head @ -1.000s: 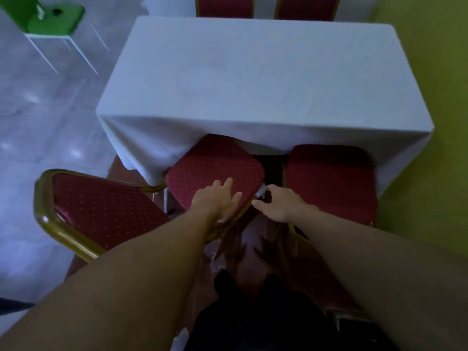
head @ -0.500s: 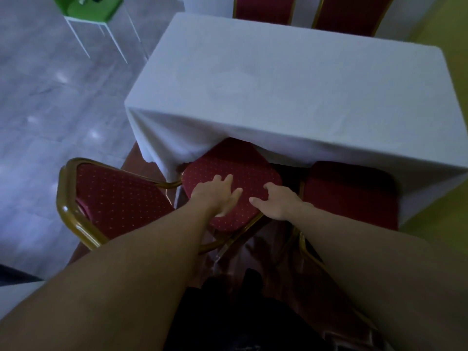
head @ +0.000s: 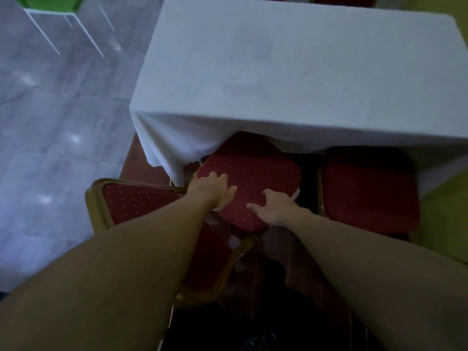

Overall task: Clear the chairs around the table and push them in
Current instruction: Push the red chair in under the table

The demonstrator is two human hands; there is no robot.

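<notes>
Head view: the seat [head: 255, 183] sits cornerwise, its far corner under the desk [head: 291, 72] edge.
Hands: the left hand [head: 215, 192] lies flat on the seat's left part. The right hand [head: 274, 207], fingers spread, rests on its near part. Neither grips.
Change: the right hand has come off the seat's right corner onto the cushion, so a push in looks about to start.
Materials: padded red dotted fabric with rounded corners; gold metal frame [head: 90, 198]; white draped cloth [head: 162, 143].
Around: a second seat [head: 369, 188] on the right; glossy grey floor [head: 50, 122].

Dotted red cloth seat [head: 253, 178], glossy gold frame [head: 92, 206], white tablecloth [head: 291, 72].
</notes>
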